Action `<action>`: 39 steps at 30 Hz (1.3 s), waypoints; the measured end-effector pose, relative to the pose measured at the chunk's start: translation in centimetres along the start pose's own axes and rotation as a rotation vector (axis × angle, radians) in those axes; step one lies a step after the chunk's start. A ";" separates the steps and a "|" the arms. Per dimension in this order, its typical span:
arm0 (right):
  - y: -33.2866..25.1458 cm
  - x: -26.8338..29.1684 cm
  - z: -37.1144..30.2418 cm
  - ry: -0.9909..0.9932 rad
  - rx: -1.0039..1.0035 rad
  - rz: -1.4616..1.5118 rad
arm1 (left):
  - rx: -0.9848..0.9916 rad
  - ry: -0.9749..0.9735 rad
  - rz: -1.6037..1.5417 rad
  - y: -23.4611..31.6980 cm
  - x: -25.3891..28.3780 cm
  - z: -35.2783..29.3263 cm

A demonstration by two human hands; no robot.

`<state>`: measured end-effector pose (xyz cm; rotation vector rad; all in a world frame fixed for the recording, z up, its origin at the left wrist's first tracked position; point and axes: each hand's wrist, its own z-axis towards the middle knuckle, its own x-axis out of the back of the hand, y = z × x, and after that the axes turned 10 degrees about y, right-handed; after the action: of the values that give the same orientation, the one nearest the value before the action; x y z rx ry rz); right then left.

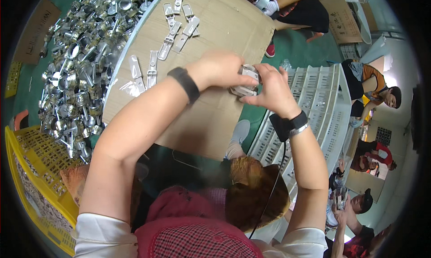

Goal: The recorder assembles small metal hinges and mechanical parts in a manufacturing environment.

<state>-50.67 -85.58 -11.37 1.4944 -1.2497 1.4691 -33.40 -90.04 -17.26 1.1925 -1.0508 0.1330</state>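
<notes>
Over the right edge of a cardboard sheet, both my hands are closed around a small stack of grey, shiny pieces. My left hand grips its left side, the thumb along the front. On the other side my right hand pinches it between thumb and fingers. The exact kind of the held pieces is partly hidden by my fingers. Several long grey plastic pieces with slots and a hole at one end lie on the cardboard, beyond my left forearm.
A large heap of shiny metal cup-shaped parts with stems lies at the left. Yellow baskets stand near it. White perforated crates are stacked at the right. Across the cardboard, another person's hand is beside a tape roll.
</notes>
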 end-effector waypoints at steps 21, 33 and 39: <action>0.3 -0.3 2.9 0.283 0.049 -0.326 | -0.006 0.089 -0.140 -3.0 0.8 4.6; 1.9 -0.3 4.7 0.420 0.056 -0.277 | -0.037 0.182 -0.161 -3.7 0.6 8.0; 2.8 -1.4 6.6 0.325 -0.054 -0.246 | 0.072 0.118 -0.168 -4.0 0.0 10.0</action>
<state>-51.11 -92.36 -14.00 1.2615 -0.8724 1.4314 -37.08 -99.75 -20.20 1.3164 -0.8451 0.1098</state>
